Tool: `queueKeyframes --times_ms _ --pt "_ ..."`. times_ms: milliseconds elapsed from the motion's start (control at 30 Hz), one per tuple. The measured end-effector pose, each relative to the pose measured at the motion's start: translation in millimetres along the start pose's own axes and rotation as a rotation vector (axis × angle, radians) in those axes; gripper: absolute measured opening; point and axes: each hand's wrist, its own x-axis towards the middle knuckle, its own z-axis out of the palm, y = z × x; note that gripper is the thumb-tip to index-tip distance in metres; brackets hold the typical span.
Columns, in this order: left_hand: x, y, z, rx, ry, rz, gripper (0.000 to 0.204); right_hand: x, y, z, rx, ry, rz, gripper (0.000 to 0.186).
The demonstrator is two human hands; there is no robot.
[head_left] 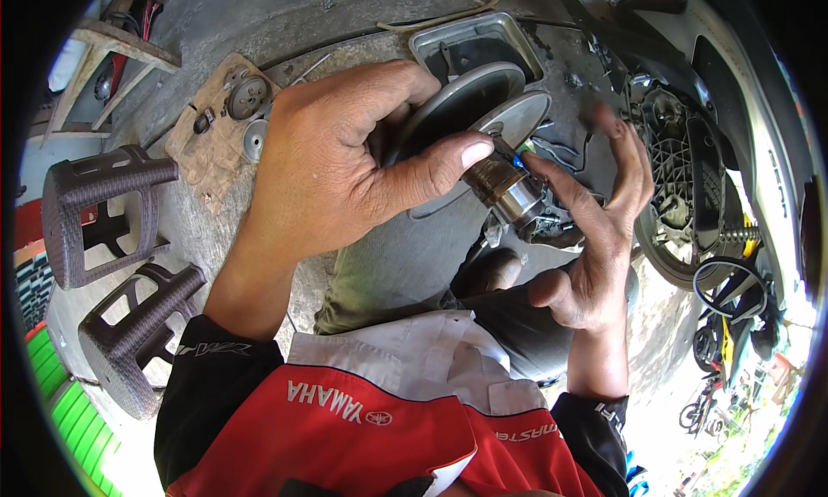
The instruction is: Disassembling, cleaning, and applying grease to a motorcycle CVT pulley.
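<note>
The person is wearing a short-sleeved shirt whose red chest panel (336, 445) is carrying white lettering (with a small round emblem). A white section (401, 337) is bordering the panel's lap side, thin dark piping running between them. Left sleeve (207, 385) and right sleeve (591, 432), both black with pale lettering, are flanking the panel. Beyond it, left hand (336, 156) and right hand (599, 230) are showing bare.

The left hand (323, 165) is curled in a grip, its back turned upward, its thumb (435, 171) stretched toward the right hand (604, 225), whose fingers are spread and opened. The right thumb (552, 292) is held apart below them.
</note>
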Motion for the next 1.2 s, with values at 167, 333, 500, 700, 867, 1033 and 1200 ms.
queueKeyframes --times_ms 167,333,500,700,867,1033,1200 --pt "1.0 0.9 0.3 -0.004 -0.003 -0.006 0.038 -0.3 -6.7 9.3 0.162 0.007 0.084 0.115" --pt "-0.2 1.3 1.5 0.006 -0.002 0.016 0.038 5.7 -25.0 3.8 -0.065 -0.021 -0.008 0.105" --pt "0.4 -0.4 1.0 0.014 0.0 0.042 0.038 6.2 -37.5 0.8 -0.057 -0.101 -0.043 0.1" --pt "0.0 -1.3 2.4 -0.01 0.003 0.055 0.038 -2.7 -11.0 21.3 0.806 0.005 0.395 0.107" --pt "1.2 -2.7 2.3 0.038 -0.005 0.09 0.036 2.1 -16.7 22.3 0.891 -0.074 0.471 0.107" --pt "1.9 -1.5 2.6 0.016 0.004 0.099 0.035 2.6 -11.9 18.9 0.551 -0.054 0.233 0.104" --pt "2.3 -1.4 1.6 0.04 -0.018 0.092 0.035 10.1 -21.1 15.5 0.078 0.014 -0.004 0.099"
